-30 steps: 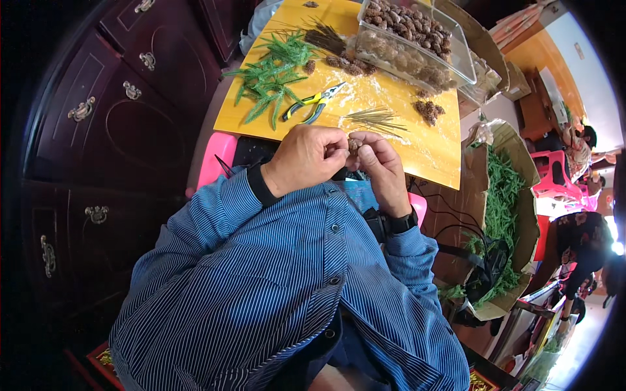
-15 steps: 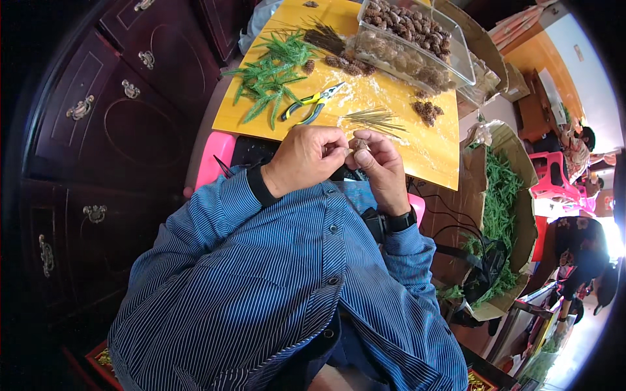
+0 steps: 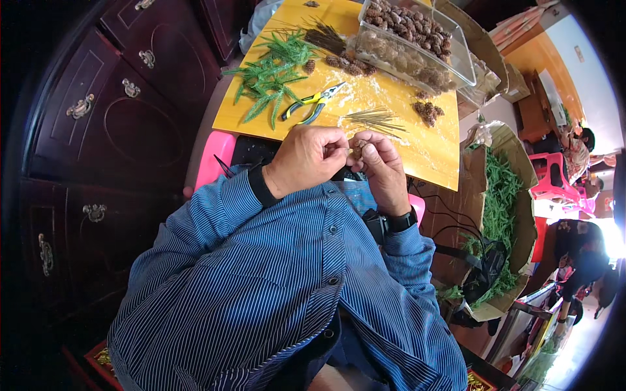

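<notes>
In front of my chest, just off the table's near edge, both hands meet. My right hand is closed round a small brown pine cone, thumb on its side. Fingertips of my left hand are pinched together right beside the cone; what they hold is too small to make out. Past my hands lies a bundle of thin wires on the yellow table. Pliers with yellow and black handles rest to the left of the wires, beside a pile of green artificial sprigs.
A clear plastic bin full of pine cones stands at the back right. Loose cones and dark wires lie on the table. A cardboard box of greenery is at right, with people beyond; dark wooden cabinets line the left.
My right thumb and fingers have shifted slightly over the pine cone, and the cone has turned a little. My left hand stays nearly in place.
</notes>
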{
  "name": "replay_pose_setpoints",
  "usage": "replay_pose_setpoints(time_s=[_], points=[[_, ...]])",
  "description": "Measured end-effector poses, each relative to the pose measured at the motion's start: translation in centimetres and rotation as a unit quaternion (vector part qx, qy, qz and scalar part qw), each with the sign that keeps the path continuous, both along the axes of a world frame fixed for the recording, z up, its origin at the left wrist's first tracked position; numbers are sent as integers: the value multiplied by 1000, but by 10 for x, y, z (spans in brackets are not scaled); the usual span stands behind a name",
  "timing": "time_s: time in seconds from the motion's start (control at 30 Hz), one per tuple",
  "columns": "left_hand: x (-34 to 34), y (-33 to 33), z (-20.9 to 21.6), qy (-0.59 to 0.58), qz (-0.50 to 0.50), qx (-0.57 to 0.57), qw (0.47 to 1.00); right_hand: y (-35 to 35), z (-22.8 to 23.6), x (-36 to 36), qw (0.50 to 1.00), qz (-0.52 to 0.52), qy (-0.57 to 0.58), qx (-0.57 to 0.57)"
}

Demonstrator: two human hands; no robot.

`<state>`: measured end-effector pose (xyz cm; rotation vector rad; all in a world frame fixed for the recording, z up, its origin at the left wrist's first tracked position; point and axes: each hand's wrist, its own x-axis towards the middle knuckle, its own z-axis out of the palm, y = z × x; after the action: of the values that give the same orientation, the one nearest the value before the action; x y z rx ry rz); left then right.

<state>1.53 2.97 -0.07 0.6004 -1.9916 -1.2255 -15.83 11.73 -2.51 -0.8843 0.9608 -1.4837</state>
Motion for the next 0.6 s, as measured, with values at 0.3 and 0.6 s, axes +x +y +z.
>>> replay_pose_setpoints(time_s=[0.3,0.6], points=[[1,-1,-1,-22,15,-30,999,-2,0,-4,998,6,58,5],[0,-1,3,-40,34,-45,998,-2,0,-2,999,21,14,25]])
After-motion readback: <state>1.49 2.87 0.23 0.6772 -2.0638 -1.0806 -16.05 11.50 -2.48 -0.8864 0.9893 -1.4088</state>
